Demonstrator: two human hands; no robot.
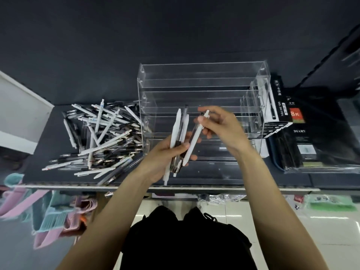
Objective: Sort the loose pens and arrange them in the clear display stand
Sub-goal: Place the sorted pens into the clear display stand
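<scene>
Dark shelf point(58, 133); left hand point(163, 160) holds pens point(178, 137) pointing away.

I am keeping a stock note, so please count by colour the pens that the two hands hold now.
White pens: 3 (two in the left hand, one pinched by the right hand)
Dark or clear pens: 2, partly hidden, so this is less sure
Total: 5

Light is being reflected by the glossy clear plastic display stand point(202, 90); smooth white plastic pens point(101, 133) are being carried on a matt dark shelf point(58, 121).
</scene>
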